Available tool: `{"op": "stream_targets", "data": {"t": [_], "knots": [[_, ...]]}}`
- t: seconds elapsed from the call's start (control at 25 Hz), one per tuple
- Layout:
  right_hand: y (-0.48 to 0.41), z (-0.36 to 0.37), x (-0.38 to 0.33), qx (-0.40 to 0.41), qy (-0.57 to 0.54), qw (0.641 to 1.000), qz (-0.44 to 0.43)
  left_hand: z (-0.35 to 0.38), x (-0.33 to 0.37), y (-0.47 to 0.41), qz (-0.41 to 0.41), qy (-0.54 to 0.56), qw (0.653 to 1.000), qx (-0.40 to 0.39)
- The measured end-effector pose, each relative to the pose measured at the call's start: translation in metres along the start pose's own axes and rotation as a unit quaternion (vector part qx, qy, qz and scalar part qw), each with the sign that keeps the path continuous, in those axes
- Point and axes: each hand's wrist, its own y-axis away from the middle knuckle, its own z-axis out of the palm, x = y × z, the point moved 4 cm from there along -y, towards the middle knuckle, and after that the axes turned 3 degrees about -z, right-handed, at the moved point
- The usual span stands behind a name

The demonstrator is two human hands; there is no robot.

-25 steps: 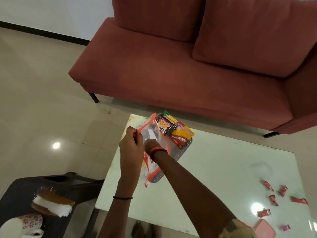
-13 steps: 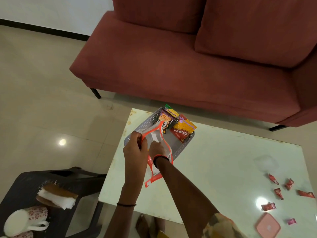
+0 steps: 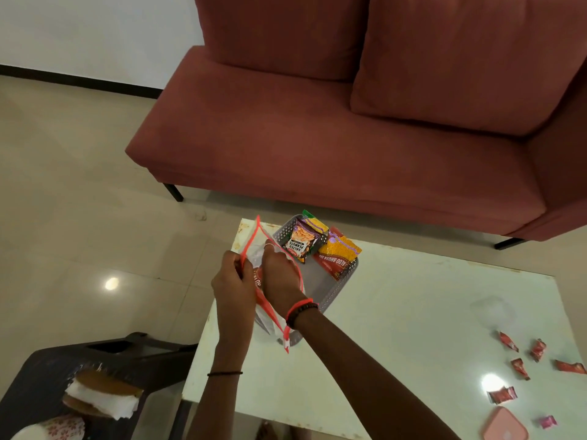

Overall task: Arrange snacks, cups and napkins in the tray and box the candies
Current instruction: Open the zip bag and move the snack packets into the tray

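A clear zip pouch with an orange rim [image 3: 251,249] hangs over the left end of a grey perforated tray [image 3: 344,281]. My left hand [image 3: 233,281] pinches the pouch's rim and holds it open. My right hand [image 3: 279,274] is inside the pouch, fingers closed on a red snack packet that mostly stays hidden. In the tray lie a salted peanuts packet [image 3: 301,239] and a yellow and red snack packet [image 3: 338,257]. Several red candies [image 3: 521,368] lie scattered at the table's right, beside a pink box lid [image 3: 505,425].
The white table [image 3: 397,328] stands before a red sofa [image 3: 333,138]. A dark stool [image 3: 38,373] at lower left carries white napkins [image 3: 101,403] and a flowered cup [image 3: 60,427]. A clear box [image 3: 490,309] sits faintly at the table's right.
The pouch has risen and tilted over the tray's left end. My right hand has gone deeper into it, and a red packet now shows inside.
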Motion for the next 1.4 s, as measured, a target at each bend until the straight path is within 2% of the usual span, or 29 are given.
{"op": "stream_targets", "data": {"t": [0.16, 0.28, 0.4, 0.52, 0.6, 0.76, 0.84, 0.92, 1.0, 1.12, 1.4], "knots": [[0.002, -0.030, -0.022, 0.057, 0.072, 0.995, -0.031, -0.005, -0.001, -0.021, -0.008, 0.024, 1.000, 0.012], [0.012, -0.051, -0.036, 0.077, 0.064, 0.993, -0.063, -0.008, 0.000, -0.031, -0.011, 0.045, 0.999, 0.024], [0.023, -0.076, -0.048, 0.125, -0.015, 0.988, -0.087, -0.010, 0.000, -0.037, -0.023, 0.071, 0.997, 0.031], [0.026, -0.106, -0.044, 0.156, -0.169, 0.971, -0.064, -0.009, 0.000, -0.044, -0.026, 0.070, 0.997, 0.023], [0.024, -0.125, -0.039, 0.172, -0.275, 0.945, -0.047, -0.007, 0.003, -0.048, -0.025, 0.052, 0.998, 0.026], [0.010, -0.152, -0.020, 0.221, -0.412, 0.884, -0.006, 0.001, 0.010, -0.054, -0.019, 0.018, 0.999, 0.029], [0.001, -0.166, -0.003, 0.248, -0.463, 0.851, 0.003, 0.002, 0.010, -0.055, -0.014, 0.016, 0.999, 0.030], [-0.007, -0.178, 0.023, 0.266, -0.472, 0.840, 0.006, -0.001, 0.007, -0.059, -0.009, 0.011, 0.999, 0.033], [-0.018, -0.178, 0.059, 0.272, -0.425, 0.863, 0.029, -0.006, 0.004, -0.064, -0.009, -0.003, 0.999, 0.035], [-0.044, -0.149, 0.118, 0.275, -0.292, 0.911, 0.095, -0.011, -0.003, -0.072, -0.010, -0.009, 0.999, 0.031], [-0.105, -0.030, 0.214, 0.137, -0.056, 0.977, 0.151, -0.024, -0.020, -0.085, -0.019, -0.005, 0.998, 0.052]]}}
